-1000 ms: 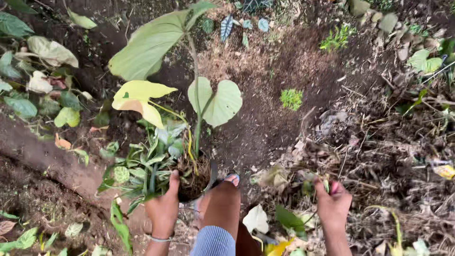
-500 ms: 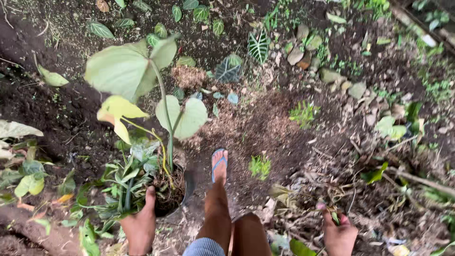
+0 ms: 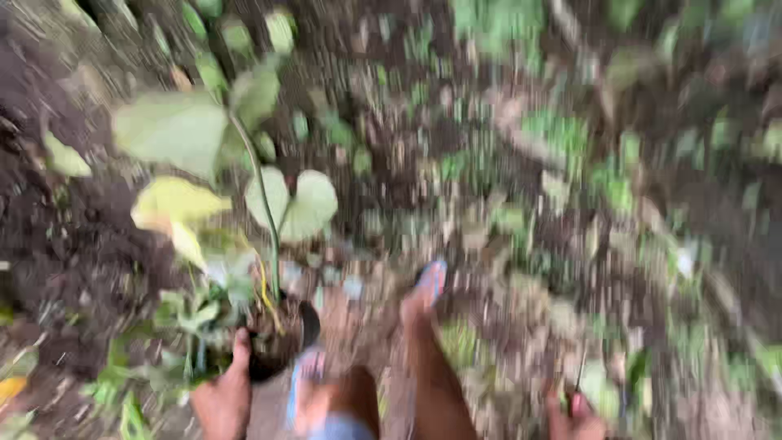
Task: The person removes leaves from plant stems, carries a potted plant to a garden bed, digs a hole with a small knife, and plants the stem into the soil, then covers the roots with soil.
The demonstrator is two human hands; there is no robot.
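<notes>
While blurred, left hand (image 3: 224,399) grips black pot (image 3: 281,346) rim, bare soil (image 3: 65,244) leftward

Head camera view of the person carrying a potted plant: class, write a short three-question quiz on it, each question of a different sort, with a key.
1. True or false: the left hand grips the black pot at its rim.
2. Multiple choice: the pale yellow leaf hangs A) left of the tall stem, B) right of it, C) on the ground.
3. Short answer: can you tell what the right hand holds?

Key
1. True.
2. A.
3. No; something thin and dark sticks up from it, but the picture is too blurred to tell.
</notes>
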